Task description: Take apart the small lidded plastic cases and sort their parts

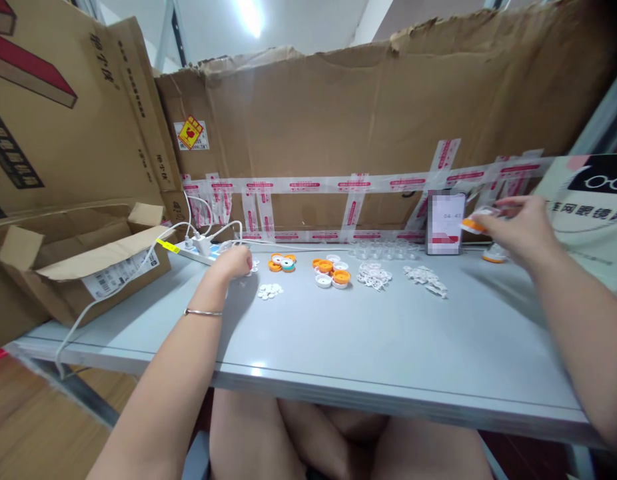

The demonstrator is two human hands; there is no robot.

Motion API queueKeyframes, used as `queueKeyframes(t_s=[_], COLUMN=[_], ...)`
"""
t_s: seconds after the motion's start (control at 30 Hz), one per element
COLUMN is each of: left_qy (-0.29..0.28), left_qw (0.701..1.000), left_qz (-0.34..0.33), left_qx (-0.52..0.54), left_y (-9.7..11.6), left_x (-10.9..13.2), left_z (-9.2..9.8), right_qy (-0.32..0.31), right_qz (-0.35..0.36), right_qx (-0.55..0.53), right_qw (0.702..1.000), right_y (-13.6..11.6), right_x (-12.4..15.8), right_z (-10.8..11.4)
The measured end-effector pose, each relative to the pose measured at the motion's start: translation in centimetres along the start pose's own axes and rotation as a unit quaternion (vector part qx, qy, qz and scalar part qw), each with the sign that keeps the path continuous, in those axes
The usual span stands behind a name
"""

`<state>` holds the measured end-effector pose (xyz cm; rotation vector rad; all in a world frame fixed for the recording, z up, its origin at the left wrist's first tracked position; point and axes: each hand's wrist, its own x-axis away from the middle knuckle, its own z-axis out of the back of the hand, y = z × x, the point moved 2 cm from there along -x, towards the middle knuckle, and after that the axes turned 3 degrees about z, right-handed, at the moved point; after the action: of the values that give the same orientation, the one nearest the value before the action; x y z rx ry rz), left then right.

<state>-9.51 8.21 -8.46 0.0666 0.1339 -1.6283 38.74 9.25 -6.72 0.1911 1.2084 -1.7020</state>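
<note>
My right hand (526, 227) is raised at the right, its fingers closed round a small round piece with an orange base and a whitish, partly clear top (473, 225). Below it on the table stands a similar orange-based piece (494, 253), partly behind the wrist. At the left, my left hand (234, 261) is closed with fingertips down beside some small white parts (254, 267); whatever they pinch is hidden. Closer to me lie small white discs (270, 291). Orange, white and teal wheel-like parts (282, 263) and a pile of orange and white round caps (331, 272) sit further right.
Piles of small white plastic parts (374, 276) and white strips (426, 280) lie mid-table. Behind them are clear cups (383, 249) and an upright phone (445, 223). A power strip (196, 251) with cables and an open cardboard box (98, 267) stand left. Tall cardboard (308, 127) walls the back.
</note>
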Motion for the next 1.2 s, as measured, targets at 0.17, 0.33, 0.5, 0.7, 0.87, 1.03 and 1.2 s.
queueKeyframes(t_s=[0.17, 0.33, 0.5, 0.7, 0.87, 1.03, 1.2], left_qy=[0.021, 0.056, 0.127, -0.019, -0.036, -0.029, -0.109], left_qw=[0.999, 0.997, 0.987, 0.905, 0.910, 0.904, 0.875], left_qz=[0.029, 0.049, -0.052, -0.330, -0.308, -0.288, -0.279], left_qx=[-0.010, -0.005, 0.086, 0.267, 0.277, 0.315, 0.380], left_y=[0.1, 0.9, 5.6, 12.4, 14.0, 14.4, 14.1], left_x=[-0.7, 0.0, 2.4, 6.0, 6.2, 5.8, 5.6], left_z=[-0.6, 0.4, 2.1, 1.6, -0.1, -0.9, -1.3], right_qy=[-0.252, -0.495, -0.554, -0.537, -0.501, -0.483, -0.493], right_qz=[0.071, 0.179, 0.215, 0.201, 0.214, 0.228, 0.279], right_qx=[-0.171, -0.215, -0.226, -0.248, -0.253, -0.190, -0.176], right_qw=[0.950, 0.823, 0.772, 0.781, 0.800, 0.824, 0.805], right_y=[-6.7, -11.3, -13.1, -12.8, -12.7, -12.6, -12.9], right_x=[4.4, 10.4, 14.9, 16.6, 17.0, 17.2, 17.2], right_z=[-0.9, -1.8, -2.6, -4.0, -4.4, -4.5, -4.1])
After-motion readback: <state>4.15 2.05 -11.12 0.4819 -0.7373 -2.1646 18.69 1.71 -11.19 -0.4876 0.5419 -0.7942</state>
